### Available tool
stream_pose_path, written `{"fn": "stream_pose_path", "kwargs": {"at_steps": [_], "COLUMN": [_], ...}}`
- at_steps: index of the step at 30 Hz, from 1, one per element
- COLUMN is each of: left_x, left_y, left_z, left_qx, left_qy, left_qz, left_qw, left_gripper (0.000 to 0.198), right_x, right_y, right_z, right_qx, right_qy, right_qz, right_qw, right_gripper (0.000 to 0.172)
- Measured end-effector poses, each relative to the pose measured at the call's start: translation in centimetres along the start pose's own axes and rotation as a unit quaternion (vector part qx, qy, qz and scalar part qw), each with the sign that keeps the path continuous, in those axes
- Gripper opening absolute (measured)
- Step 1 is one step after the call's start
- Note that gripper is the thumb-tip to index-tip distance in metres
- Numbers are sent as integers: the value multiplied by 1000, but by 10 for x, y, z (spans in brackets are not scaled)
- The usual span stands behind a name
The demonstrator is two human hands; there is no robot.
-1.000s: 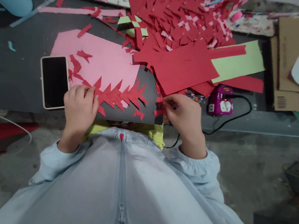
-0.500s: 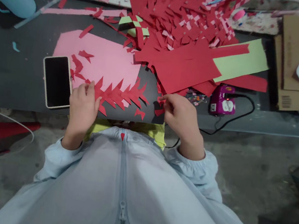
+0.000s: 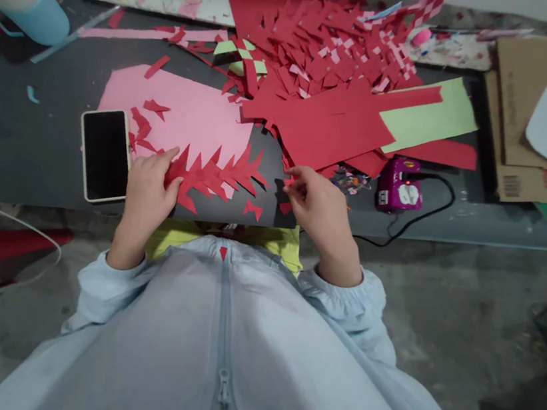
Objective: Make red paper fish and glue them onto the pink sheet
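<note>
My left hand (image 3: 151, 183) rests at the left end of a spiky red paper garland (image 3: 220, 174), thumb and index finger apart, beside a white-framed phone (image 3: 105, 154). The garland lies partly on a pink paper sheet (image 3: 198, 108) and partly on the dark table. My right hand (image 3: 318, 204) is closed in a pinch by the table's front edge, with a small red paper piece (image 3: 288, 182) at its fingertips. Another red scrap (image 3: 285, 208) lies just below those fingers. Between my hands is a bow-shaped red scrap (image 3: 253, 210).
Behind lies a heap of red paper cuttings (image 3: 335, 45), with red sheets (image 3: 329, 121) and a green sheet (image 3: 428, 121) in front. A purple corded device (image 3: 399, 188) stands right, near cardboard (image 3: 528, 104). At the left are a white-and-blue bottle (image 3: 42, 10) and a clear stick (image 3: 77, 31).
My right hand has shifted slightly left, and its fingers have drawn together at the small red piece. My left hand stays at the garland's end. The view has moved a little.
</note>
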State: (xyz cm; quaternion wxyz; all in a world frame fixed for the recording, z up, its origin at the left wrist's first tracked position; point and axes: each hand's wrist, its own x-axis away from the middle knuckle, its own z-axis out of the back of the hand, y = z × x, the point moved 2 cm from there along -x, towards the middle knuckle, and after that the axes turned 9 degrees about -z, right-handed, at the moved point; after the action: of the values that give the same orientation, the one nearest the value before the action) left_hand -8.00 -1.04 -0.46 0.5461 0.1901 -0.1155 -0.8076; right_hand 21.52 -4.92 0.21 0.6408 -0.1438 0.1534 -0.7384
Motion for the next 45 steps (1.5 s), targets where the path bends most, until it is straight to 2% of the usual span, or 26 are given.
{"fn": "stream_pose_path", "kwargs": {"at_steps": [2, 5, 10, 14, 17, 21, 24, 27, 32, 36, 41, 45], "left_x": [-1, -2, 0, 4, 7, 8, 8, 8, 7, 6, 5, 8], "left_y": [-1, -3, -7, -12, -15, -16, -12, -9, -12, -16, -14, -13], "left_z": [3, 7, 9, 8, 7, 13, 22, 31, 36, 34, 33, 32], "left_qx": [35, 93, 150, 180, 206, 220, 243, 273, 304, 353, 436, 463], "left_qy": [20, 54, 97, 105, 106, 108, 114, 121, 116, 142, 148, 133], "left_qz": [7, 13, 14, 5, 1, 5, -4, -8, 26, 32, 65, 81], "left_qw": [999, 994, 984, 978, 973, 970, 963, 954, 945, 924, 885, 873], "left_gripper": [47, 44, 38, 36, 38, 38, 36, 37, 47, 49, 50, 50], "right_x": [-4, -12, -23, -30, -35, -42, -45, -44, -41, -40, -39, -38], "right_y": [-1, -4, -17, -27, -31, -32, -36, -45, -57, -60, -62, -61], "right_z": [-3, -13, -33, -38, -41, -45, -41, -31, -16, -10, -8, -10], "right_qx": [-28, -77, -128, -194, -297, -451, -500, -522, -556, -583, -584, -594], "right_qy": [17, 34, -5, -22, -33, -63, -106, -138, -155, -160, -170, -151], "right_qz": [17, -5, -48, -52, -67, -101, -96, -75, -75, -88, -95, -114], "right_qw": [999, 996, 991, 979, 952, 884, 854, 838, 813, 792, 788, 782], "right_gripper": [34, 37, 37, 33, 35, 50, 52, 40, 33, 34, 36, 38]}}
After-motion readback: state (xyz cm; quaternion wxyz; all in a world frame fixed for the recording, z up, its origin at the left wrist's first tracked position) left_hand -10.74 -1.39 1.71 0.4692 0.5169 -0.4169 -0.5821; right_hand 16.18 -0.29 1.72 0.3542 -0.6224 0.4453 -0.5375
